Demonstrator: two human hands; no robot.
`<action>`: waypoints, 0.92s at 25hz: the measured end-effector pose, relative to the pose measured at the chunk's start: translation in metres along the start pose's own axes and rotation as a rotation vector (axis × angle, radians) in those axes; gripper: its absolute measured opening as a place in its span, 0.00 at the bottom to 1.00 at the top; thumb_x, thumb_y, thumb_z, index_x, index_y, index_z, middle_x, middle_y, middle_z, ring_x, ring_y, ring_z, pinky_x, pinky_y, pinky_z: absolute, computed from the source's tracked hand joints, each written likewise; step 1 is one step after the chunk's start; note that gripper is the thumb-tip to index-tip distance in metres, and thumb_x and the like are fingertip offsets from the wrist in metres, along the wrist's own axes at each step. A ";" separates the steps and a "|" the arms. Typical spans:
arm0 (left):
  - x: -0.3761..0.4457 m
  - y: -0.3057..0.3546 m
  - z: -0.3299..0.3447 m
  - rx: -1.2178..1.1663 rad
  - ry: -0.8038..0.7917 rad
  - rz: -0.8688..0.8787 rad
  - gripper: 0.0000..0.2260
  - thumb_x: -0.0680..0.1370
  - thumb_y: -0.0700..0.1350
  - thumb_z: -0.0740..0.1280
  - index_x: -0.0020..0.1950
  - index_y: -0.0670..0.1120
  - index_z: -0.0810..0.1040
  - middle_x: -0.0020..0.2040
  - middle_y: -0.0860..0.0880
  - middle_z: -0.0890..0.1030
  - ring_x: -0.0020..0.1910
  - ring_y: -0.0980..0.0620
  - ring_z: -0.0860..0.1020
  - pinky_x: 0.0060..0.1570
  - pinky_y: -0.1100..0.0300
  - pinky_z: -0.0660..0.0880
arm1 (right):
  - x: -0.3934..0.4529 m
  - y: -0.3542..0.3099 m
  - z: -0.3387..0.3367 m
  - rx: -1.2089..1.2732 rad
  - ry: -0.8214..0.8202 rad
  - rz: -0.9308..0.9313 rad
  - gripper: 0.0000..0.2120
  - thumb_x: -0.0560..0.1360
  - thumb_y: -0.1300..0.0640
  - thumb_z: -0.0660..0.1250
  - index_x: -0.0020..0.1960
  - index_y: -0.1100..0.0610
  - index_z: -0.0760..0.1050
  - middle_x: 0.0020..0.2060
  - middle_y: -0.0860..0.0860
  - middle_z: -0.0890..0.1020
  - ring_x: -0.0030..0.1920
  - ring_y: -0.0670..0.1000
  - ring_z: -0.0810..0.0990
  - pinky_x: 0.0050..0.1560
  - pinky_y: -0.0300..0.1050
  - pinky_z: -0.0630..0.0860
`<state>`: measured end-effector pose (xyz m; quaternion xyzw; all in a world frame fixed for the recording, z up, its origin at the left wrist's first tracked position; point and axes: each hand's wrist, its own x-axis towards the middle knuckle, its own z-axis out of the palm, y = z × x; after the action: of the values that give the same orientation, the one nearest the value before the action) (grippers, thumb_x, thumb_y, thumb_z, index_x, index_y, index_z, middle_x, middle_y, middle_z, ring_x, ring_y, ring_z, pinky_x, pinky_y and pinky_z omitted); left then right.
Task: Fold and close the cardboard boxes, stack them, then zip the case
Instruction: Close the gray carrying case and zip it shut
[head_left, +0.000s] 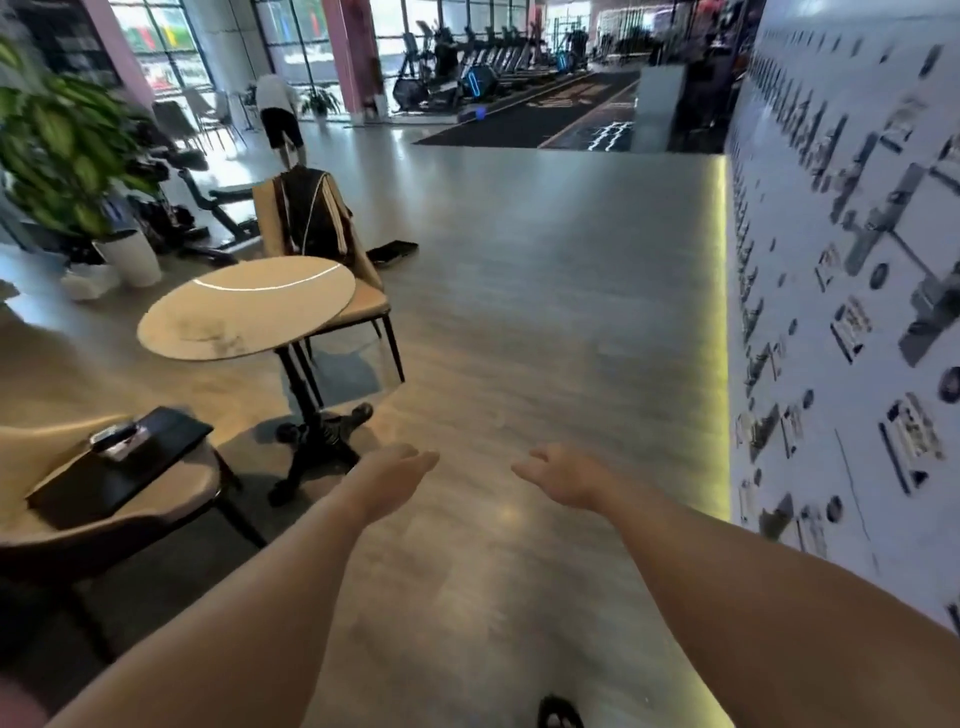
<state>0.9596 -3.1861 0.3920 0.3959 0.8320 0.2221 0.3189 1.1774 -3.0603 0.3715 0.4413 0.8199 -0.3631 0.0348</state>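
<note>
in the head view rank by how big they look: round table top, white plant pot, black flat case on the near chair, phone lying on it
1. round table top
2. black flat case, though nearness to the camera may enlarge it
3. white plant pot
4. phone

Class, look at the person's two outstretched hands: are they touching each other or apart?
Apart. The head view shows bare floor plainly between the left hand and the right hand; both hold nothing.

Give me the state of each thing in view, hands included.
left hand: open, holding nothing
right hand: open, holding nothing
round table: upright, bare top
far chair: upright, dark garment draped over its back
near chair: black flat case lying on the seat
cardboard boxes: none in view
</note>
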 end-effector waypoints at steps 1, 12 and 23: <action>0.028 0.009 -0.006 0.010 0.007 0.022 0.24 0.82 0.58 0.60 0.70 0.43 0.74 0.69 0.42 0.75 0.68 0.41 0.72 0.69 0.48 0.68 | 0.031 0.000 -0.018 -0.001 0.006 -0.019 0.31 0.83 0.41 0.59 0.77 0.61 0.67 0.76 0.58 0.69 0.74 0.57 0.69 0.71 0.45 0.65; 0.367 0.112 -0.122 0.108 0.076 0.024 0.24 0.82 0.60 0.58 0.61 0.42 0.80 0.59 0.41 0.81 0.58 0.40 0.79 0.54 0.50 0.73 | 0.380 -0.056 -0.206 -0.115 0.056 -0.139 0.34 0.81 0.37 0.59 0.77 0.60 0.67 0.76 0.57 0.69 0.76 0.56 0.68 0.73 0.46 0.64; 0.748 0.174 -0.243 0.191 0.023 0.091 0.29 0.80 0.65 0.56 0.70 0.46 0.76 0.68 0.45 0.77 0.66 0.44 0.74 0.57 0.53 0.69 | 0.733 -0.112 -0.340 -0.104 0.071 -0.066 0.35 0.80 0.34 0.59 0.76 0.58 0.69 0.75 0.55 0.71 0.75 0.56 0.69 0.74 0.50 0.65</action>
<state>0.5164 -2.5132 0.4049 0.4594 0.8340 0.1608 0.2598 0.7378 -2.3742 0.4076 0.4242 0.8525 -0.3052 0.0165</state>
